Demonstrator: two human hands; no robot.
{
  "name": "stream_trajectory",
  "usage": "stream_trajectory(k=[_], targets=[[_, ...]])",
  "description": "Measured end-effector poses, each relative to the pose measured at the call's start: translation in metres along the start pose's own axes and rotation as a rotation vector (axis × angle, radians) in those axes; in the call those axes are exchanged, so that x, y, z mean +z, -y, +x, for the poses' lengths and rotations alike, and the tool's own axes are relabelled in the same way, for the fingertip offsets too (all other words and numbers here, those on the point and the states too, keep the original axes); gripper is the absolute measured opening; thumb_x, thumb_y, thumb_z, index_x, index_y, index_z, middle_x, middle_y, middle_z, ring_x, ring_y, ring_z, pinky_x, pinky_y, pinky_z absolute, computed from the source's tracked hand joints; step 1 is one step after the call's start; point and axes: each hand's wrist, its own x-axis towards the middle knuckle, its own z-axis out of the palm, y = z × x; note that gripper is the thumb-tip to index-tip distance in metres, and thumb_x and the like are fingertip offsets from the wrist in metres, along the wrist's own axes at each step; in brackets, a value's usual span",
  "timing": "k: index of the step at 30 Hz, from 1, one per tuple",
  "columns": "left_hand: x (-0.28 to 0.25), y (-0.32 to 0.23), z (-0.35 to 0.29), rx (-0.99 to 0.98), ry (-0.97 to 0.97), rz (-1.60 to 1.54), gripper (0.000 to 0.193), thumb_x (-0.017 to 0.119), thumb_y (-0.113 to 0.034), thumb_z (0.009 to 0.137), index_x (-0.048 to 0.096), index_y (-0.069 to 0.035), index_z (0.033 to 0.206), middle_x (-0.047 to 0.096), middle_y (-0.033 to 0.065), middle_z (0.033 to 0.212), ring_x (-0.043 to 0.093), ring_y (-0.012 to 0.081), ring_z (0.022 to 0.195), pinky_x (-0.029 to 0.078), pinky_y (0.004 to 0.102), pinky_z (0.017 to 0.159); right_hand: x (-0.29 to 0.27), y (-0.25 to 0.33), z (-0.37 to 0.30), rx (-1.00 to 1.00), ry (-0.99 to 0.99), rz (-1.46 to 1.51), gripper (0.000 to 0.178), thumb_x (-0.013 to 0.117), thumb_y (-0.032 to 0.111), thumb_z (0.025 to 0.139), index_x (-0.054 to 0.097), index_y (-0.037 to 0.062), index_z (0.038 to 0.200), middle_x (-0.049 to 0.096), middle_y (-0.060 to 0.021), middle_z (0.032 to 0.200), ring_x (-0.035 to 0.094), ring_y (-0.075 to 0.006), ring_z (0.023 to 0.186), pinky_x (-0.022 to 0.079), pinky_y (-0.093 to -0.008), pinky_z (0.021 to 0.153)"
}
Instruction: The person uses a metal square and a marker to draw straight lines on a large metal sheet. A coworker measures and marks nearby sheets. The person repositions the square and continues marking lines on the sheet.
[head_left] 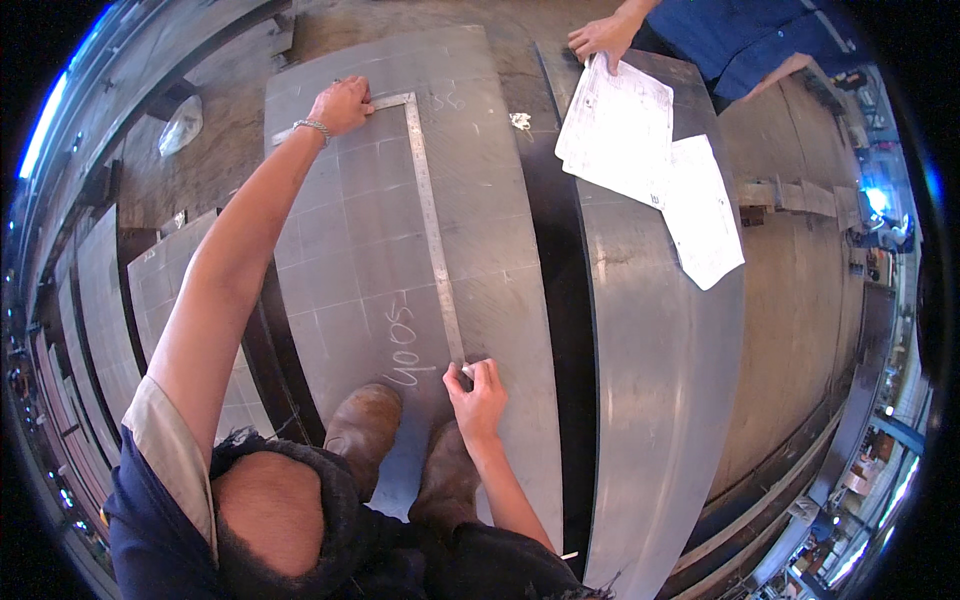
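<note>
A framing square (430,210) lies on a grey steel plate (490,230) marked with thin chalk lines and handwriting. Its long leg runs toward me, with the short leg across the far end. My left hand (343,106), arm stretched far forward, is closed on the short leg. Close to my boots, my right hand (478,402) pinches a small white piece of chalk (467,371) at the near tip of the long leg. My two brown boots (365,430) are on the plate below the writing.
At the upper right, another person's hand (606,42) holds printed sheets (620,125) over a neighbouring steel plate (650,330). A dark gap (565,290) separates the two plates. More plates (180,285) lie to the left, near a crumpled plastic bag (181,127).
</note>
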Motion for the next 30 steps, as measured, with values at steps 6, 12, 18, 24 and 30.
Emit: stream_trajectory(k=[6, 12, 18, 24, 30], targets=[[-0.0011, 0.002, -0.001, -0.007, 0.015, -0.004, 0.023, 0.073, -0.023, 0.087, 0.061, -0.007, 0.1, 0.066, 0.0115, 0.108, 0.063, 0.0333, 0.107, 0.052, 0.0459, 0.09, 0.0003, 0.0012, 0.0008, -0.013, 0.0, -0.008, 0.025, 0.08, 0.014, 0.077, 0.056, 0.0065, 0.076, 0.059, -0.0072, 0.079, 0.064, -0.0289, 0.066, 0.053, -0.0398, 0.057], [0.0003, -0.0007, 0.0003, -0.009, 0.005, -0.013, 0.021, 0.071, -0.022, 0.088, 0.062, -0.007, 0.099, 0.066, 0.0116, 0.107, 0.063, 0.0328, 0.108, 0.052, 0.0454, 0.091, -0.0034, 0.0039, 0.0011, 0.009, 0.027, -0.034, 0.024, 0.08, 0.015, 0.078, 0.057, 0.0056, 0.077, 0.059, -0.0092, 0.079, 0.063, -0.032, 0.065, 0.051, -0.0414, 0.055], [0.0007, 0.0033, 0.0, -0.018, 0.026, -0.012, 0.021, 0.07, -0.022, 0.089, 0.062, -0.006, 0.1, 0.065, 0.0124, 0.109, 0.063, 0.0336, 0.109, 0.051, 0.0462, 0.093, -0.0033, 0.0052, 0.0018, -0.006, 0.028, -0.042, 0.025, 0.08, 0.015, 0.078, 0.057, 0.0059, 0.077, 0.059, -0.0093, 0.079, 0.063, -0.0322, 0.064, 0.05, -0.0417, 0.054], [0.0025, -0.0003, 0.0002, 0.048, 0.06, 0.124, 0.032, 0.068, -0.025, 0.092, 0.056, -0.001, 0.108, 0.062, 0.0177, 0.114, 0.062, 0.0371, 0.11, 0.051, 0.0479, 0.093, -0.0037, 0.0039, 0.0006, 0.008, 0.036, -0.047, 0.025, 0.08, 0.015, 0.078, 0.057, 0.0063, 0.078, 0.059, -0.0084, 0.08, 0.063, -0.0305, 0.065, 0.051, -0.0407, 0.055], [0.0079, 0.0055, 0.0017, 0.073, 0.033, 0.16, 0.033, 0.067, -0.025, 0.092, 0.053, 0.0, 0.109, 0.061, 0.0189, 0.113, 0.063, 0.038, 0.109, 0.052, 0.0479, 0.092, -0.0031, 0.0042, 0.0004, -0.007, 0.019, -0.019, 0.026, 0.08, 0.015, 0.078, 0.056, 0.0053, 0.078, 0.059, -0.0082, 0.079, 0.063, -0.03, 0.065, 0.051, -0.0403, 0.056]])
